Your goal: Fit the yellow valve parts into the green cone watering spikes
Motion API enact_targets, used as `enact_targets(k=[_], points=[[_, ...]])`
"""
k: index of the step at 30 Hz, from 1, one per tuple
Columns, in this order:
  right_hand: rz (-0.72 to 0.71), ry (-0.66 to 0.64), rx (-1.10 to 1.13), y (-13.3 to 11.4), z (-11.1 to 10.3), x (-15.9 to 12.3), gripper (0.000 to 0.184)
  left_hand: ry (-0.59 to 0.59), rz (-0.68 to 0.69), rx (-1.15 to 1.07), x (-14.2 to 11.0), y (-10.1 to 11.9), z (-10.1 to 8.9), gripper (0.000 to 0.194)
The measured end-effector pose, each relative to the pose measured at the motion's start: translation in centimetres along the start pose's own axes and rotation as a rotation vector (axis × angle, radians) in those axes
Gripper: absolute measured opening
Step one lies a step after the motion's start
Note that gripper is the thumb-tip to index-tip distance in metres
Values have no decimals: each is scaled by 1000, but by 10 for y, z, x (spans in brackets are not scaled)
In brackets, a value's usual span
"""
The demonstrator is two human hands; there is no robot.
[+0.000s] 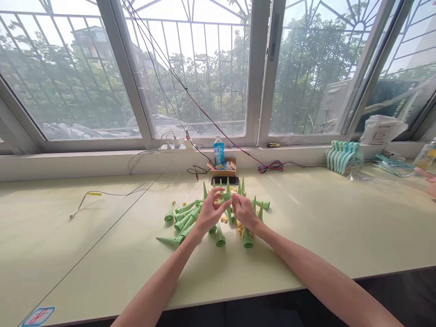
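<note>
Near the middle of the table, my left hand curls its thumb and fingers around a green plastic watering spike. My right hand is closed in a pinch right beside that spike; what its fingertips hold is too small to make out. More green cone-shaped spikes lie in a loose pile left of my left hand, while others stand with their tips up behind and right of my hands. Below my right wrist is one spike with a round open end. Small yellow plastic pieces are scattered among them, partly hidden by my hands.
Behind the spikes lie a dark phone and a small cardboard box with a blue bottle. Cables run along the sill. Teal hangers stand farther right, and another person's hand shows at the right edge.
</note>
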State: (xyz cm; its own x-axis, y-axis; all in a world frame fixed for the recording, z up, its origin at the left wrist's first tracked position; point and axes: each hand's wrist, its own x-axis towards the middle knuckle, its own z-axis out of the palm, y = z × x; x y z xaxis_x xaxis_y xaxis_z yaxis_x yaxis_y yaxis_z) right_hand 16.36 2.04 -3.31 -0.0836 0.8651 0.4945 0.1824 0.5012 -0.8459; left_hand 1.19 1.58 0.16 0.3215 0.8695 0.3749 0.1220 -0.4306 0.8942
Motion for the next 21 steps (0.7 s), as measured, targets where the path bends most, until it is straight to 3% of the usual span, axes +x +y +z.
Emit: enact_targets(k=[5,9,16,21], points=[[21,10,37,-3,0,0,41,56,77,176,-1,-7,3,40],[27,46,45,-5,1,0,41,79,98,180,-1,-6,7,38],[-40,70,-43,-4,-1,1,41,194,16,87,0,0,7,41],[-127,14,-169,-4,0,0,39,157,-145,-84,0,6,6,51]])
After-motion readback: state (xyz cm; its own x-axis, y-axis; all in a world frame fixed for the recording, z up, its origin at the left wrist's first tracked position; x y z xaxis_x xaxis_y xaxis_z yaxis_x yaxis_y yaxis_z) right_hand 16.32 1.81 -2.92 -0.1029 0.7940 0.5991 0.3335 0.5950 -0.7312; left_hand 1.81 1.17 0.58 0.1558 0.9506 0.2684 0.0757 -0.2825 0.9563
